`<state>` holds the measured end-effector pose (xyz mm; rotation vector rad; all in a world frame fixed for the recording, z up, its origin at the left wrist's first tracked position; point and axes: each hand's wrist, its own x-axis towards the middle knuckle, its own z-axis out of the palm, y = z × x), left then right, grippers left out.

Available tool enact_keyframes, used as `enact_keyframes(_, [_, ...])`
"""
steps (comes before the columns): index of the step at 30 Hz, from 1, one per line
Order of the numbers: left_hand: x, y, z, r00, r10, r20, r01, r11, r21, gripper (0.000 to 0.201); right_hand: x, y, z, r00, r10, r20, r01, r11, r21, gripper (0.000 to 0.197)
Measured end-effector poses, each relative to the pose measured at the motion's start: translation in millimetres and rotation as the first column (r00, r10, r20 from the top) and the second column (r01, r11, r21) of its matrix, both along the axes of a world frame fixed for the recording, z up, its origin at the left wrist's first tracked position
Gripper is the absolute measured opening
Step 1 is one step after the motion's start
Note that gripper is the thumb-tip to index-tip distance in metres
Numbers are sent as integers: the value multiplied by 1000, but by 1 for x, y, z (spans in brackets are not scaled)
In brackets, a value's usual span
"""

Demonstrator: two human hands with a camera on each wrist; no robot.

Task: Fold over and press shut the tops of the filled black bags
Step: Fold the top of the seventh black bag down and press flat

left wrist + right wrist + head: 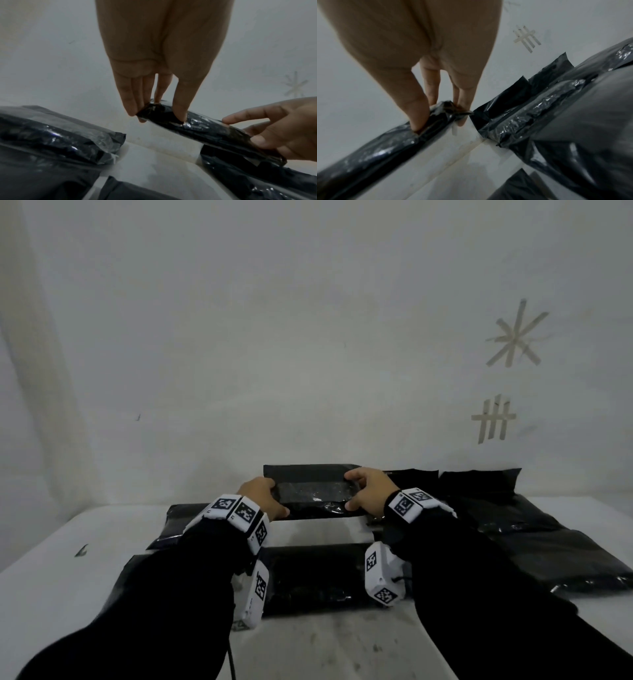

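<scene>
A filled black bag (313,496) hangs lifted above the white table, held flat between both hands; its flap (308,472) stands up behind. My left hand (263,498) pinches its left end, thumb on top and fingers underneath, as the left wrist view shows on the bag (197,127). My right hand (368,491) pinches the right end of the bag (385,148) the same way, with the thumb (418,121) pressed into the plastic.
More black bags lie around: one at left (178,525), one under my forearms (315,577), and a pile at right (513,529). The white table (325,648) meets a white wall with tape marks (517,337) close behind.
</scene>
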<state>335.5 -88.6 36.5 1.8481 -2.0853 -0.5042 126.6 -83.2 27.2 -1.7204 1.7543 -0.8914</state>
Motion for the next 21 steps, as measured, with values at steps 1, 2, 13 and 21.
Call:
enact_keyframes(1, [-2,-10,-2,1000,1,16,-1,1000,23,36,1,-10,-3,1000,7,-24,-6,1000,29,66])
enact_keyframes(2, [-4,-18,-6,999,-1,36,0,999,47,32,2,-19,-6,998,16,-66,-12,998,58,65])
enact_keyframes(13, [-24,-56,-53,963,-78,258,13,970,243,37,10,-54,-42,897,133,-421,-20,965,262,45])
enact_keyframes(21, [-27,-43,-46,968,-64,244,5,972,235,55,15,-49,-33,834,207,-512,-54,953,298,41])
